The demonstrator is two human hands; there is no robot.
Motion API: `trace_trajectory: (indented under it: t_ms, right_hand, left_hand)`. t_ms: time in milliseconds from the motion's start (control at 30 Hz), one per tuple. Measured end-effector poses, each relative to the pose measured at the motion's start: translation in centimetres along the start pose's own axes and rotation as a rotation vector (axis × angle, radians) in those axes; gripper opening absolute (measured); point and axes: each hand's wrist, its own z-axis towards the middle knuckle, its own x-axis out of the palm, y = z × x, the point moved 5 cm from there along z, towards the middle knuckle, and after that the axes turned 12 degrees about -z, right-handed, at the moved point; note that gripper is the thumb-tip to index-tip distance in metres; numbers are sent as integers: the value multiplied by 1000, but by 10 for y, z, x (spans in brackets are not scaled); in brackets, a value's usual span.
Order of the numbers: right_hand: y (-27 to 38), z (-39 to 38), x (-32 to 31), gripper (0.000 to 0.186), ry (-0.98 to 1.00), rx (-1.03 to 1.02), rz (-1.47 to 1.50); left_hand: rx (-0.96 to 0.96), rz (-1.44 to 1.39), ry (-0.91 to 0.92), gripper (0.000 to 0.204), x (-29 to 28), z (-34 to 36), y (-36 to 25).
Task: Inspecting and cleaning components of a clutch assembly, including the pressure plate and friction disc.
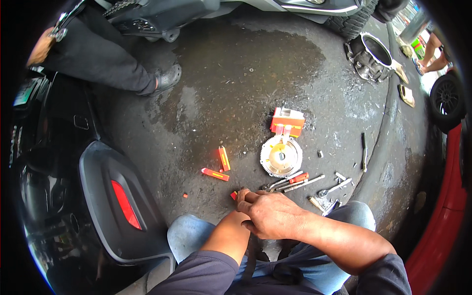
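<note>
My right hand (275, 214) crosses over my left wrist, its fingers curled closed; what they grip, if anything, is hidden. Behind it my left hand (242, 194) is mostly covered, so its fingers cannot be made out. A small red-and-yellow piece (233, 195) shows at the fingertips; which hand touches it is unclear. Two slim red boxes (224, 158) lie on the ground ahead and to the left. Beyond my right hand rest a red-handled screwdriver (299, 178) and several metal tools. A toothed metal disc (281, 156) lies flat, with an open red-and-white box (287, 121) behind it.
A ratchet (330, 190) and small metal parts lie by my right knee. Black car bodywork (118, 196) stands close on the left. A person's leg (113, 69) is at the far left. A metal housing (369, 55) stands back right; a red car (450, 196) borders the right.
</note>
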Motion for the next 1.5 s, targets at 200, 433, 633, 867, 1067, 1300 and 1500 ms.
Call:
trace_trajectory:
  t_ms: [200, 433, 633, 867, 1067, 1300, 1500]
  right_hand:
    - [-20, 10, -7, 38, 10, 74, 34]
    - [-52, 39, 4, 58, 66, 327, -8]
    - [-62, 60, -9, 40, -160, 370, 391]
    - [-48, 65, -2, 30, -281, 239, 543]
    - [-34, 58, -22, 27, -326, 237, 462]
    - [-58, 56, -24, 20, -574, 164, 239]
    - [-71, 46, -45, 30, -580, 323, 87]
  left_hand:
    - [210, 170, 219, 29, -52, -36, -22]
    - [142, -572, 81, 23, -214, -105, -85]
    - [566, -394, -503, 32, -266, -194, -122]
    - [840, -566, -863, 32, -265, -218, -122]
    - [958, -1138, -678, 36, -261, -214, -130]
    - [797, -1594, -181, 31, -247, -213, -137]
    - [786, -988, -295, 41, -260, -215, -129]
